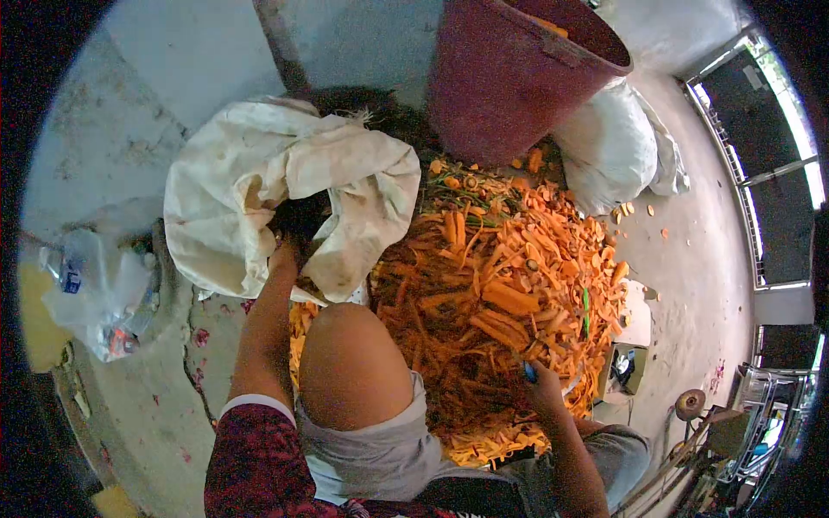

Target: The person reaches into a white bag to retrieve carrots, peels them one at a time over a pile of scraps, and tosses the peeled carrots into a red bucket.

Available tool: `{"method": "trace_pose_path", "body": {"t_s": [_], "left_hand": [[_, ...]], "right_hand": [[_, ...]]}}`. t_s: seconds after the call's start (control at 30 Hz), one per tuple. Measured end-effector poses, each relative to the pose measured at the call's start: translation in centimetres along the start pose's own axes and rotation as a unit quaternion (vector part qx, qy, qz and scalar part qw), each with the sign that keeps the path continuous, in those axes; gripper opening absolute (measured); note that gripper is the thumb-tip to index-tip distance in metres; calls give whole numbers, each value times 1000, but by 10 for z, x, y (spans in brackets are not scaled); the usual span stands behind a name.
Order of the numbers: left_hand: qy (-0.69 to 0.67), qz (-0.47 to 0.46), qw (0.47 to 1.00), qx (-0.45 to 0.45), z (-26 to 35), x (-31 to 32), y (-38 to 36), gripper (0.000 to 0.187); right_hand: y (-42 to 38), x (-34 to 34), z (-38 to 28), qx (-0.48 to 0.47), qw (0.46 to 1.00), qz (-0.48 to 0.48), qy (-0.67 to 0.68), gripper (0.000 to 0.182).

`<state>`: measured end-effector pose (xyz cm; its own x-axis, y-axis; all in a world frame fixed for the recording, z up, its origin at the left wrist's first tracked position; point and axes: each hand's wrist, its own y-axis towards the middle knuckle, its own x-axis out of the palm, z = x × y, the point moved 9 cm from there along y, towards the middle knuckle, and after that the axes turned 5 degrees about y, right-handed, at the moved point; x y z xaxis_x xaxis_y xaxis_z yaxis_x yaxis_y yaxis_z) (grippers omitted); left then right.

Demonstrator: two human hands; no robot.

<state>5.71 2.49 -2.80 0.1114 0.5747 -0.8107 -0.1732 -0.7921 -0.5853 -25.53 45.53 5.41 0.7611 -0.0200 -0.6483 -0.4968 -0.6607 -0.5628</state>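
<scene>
Orange strips (509, 298), thin, curly and flat, lie heaped between the knees. Bent down, the right hand (544, 388) holds a small blue thing (529, 371) by the heap. Reaching forward, the left hand (287, 246) goes into a crumpled white sack (216, 190); I can't tell its grip. Behind stands a round, dark red tub (509, 95).

"Where was the left hand (285, 249)?"
"Mostly hidden inside the white sack (367, 186), whose shadowed mouth obscured the contents."
"And the right hand (546, 388)?"
"It covered most of what it held; only a blue piece (529, 371) showed, too small to identify."
"The red bucket (509, 86)?"
"The top edge cut it off, and its wall hid most of the inside."
</scene>
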Motion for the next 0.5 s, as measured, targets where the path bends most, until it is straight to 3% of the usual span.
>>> {"method": "trace_pose_path", "body": {"t_s": [0.1,0.2,0.3,0.37,0.43,0.5], "left_hand": [[117,47,988,89,1,15,31,39],[-11,95,995,30,-15,11,47,33],[-92,216,964,127,15,-49,-2,30],[-268,281,899,202,25,-85,-36,31],[-441,344,794,239,28,-122,-74,33],[-684,231,653,228,42,-140,-86,30]], "right_hand": [[-2,-3,-6,-2,1000,16,15,28],[-9,-12,-25,-30,998,52,33,18],[-15,-21,-32,-47,996,70,23,18],[-13,-22,-30,-48,996,72,13,18],[-15,-24,-29,-36,996,70,42,17],[-16,-28,-30,-19,996,70,56,20]]}}
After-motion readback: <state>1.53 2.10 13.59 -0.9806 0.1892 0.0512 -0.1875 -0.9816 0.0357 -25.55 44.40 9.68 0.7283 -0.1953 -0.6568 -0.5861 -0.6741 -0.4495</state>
